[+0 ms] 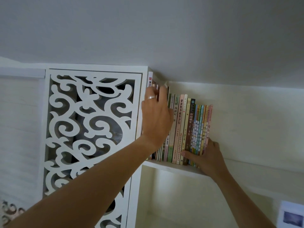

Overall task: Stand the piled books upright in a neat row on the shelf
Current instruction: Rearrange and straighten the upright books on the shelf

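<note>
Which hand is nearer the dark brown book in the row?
Right. The right hand grips the row's lower right end, thumb reaching the dark brown book. The left hand rests on taller books further left.

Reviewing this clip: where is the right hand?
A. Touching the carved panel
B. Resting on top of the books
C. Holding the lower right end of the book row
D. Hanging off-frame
C: the right hand cups the bottom of the thin books ending the row, thumb across their spines.
</note>
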A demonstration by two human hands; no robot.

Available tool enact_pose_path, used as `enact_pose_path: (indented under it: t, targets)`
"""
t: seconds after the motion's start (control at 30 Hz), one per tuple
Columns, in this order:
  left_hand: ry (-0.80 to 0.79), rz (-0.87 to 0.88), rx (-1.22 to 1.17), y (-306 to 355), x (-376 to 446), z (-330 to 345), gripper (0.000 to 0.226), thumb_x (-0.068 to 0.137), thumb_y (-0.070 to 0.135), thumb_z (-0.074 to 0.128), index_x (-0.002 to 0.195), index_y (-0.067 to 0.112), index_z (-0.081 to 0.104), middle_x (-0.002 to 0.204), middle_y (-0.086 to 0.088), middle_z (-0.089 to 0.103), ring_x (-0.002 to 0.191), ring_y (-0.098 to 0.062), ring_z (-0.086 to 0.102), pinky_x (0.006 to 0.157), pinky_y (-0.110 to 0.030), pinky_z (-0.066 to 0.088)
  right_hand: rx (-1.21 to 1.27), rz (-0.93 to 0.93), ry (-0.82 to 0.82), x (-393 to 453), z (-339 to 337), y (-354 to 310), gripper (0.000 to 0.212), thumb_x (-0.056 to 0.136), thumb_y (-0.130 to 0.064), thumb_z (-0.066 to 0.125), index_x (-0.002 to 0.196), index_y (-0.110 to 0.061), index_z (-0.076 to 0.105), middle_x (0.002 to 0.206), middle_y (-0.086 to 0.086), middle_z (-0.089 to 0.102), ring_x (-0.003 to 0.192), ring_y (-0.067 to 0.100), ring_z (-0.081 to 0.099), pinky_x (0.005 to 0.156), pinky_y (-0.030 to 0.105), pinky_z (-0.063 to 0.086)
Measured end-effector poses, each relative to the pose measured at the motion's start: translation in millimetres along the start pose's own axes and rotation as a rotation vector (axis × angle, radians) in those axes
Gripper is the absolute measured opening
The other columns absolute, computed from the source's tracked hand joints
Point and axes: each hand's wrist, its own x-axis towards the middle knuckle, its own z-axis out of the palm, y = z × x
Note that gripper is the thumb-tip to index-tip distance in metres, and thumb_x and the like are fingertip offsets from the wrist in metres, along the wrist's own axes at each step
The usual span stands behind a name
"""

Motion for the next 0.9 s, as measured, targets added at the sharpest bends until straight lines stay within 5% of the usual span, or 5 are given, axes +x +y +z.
enact_pose_path:
  t: [0.13,0.3,0.53,0.77,0.9]
  targets:
    - [-0.1,-0.091,-0.171,-6,-17,-8,0.052,0.106,0.018,0.051,0.15,0.026,0.024,0.117,-0.007,0.058,0.081,-0.018,0.066,0.067,-0.033,0.062,0.002,-0.02,0.062,-2,0,-7,0.124,0.049,-0.079,0.08,0.153,-0.034,0.03,0.136,-0.003,0.053,0.128,0.018,0.039,0.107,0.045,0.042]
    - [-0.268,-0.259,0.025,-9,-35,-9,0.035,0.108,0.035,0.048,0.131,0.009,0.044,0.116,-0.009,0.065,0.095,-0.025,0.072,0.08,-0.034,0.062,0.045,-0.095,0.128,-13,0,-20,0.143,0.054,-0.065,0.09,0.157,-0.048,-0.008,0.154,-0.005,0.045,0.137,0.026,0.049,0.108,0.06,0.046]
    - [-0.166,-0.18,-0.011,-8,-43,-24,0.021,0.106,0.033,0.048,0.114,0.014,0.053,0.112,-0.006,0.062,0.076,-0.015,0.061,0.068,-0.034,0.061,0.004,-0.144,0.135,-17,0,-22,0.142,0.062,-0.05,0.094,0.16,-0.04,-0.009,0.151,-0.002,0.049,0.13,0.023,0.056,0.102,0.049,0.051]
    - [-0.313,-0.247,-0.053,-2,-49,-36,0.046,0.102,0.032,0.055,0.144,0.021,0.041,0.104,0.002,0.07,0.076,-0.018,0.069,0.072,-0.042,0.065,-0.06,-0.144,0.146,-18,1,-22,0.142,0.066,-0.056,0.09,0.161,-0.037,-0.014,0.147,0.001,0.052,0.125,0.025,0.06,0.095,0.051,0.056]
    - [-0.248,-0.279,-0.046,7,-47,-54,0.058,0.103,0.023,0.051,0.158,0.02,0.035,0.096,0.003,0.069,0.074,-0.013,0.063,0.075,-0.039,0.063,-0.054,-0.137,0.135,-19,0,-27,0.14,0.067,-0.053,0.09,0.161,-0.037,-0.014,0.147,0.001,0.053,0.124,0.025,0.061,0.095,0.048,0.055]
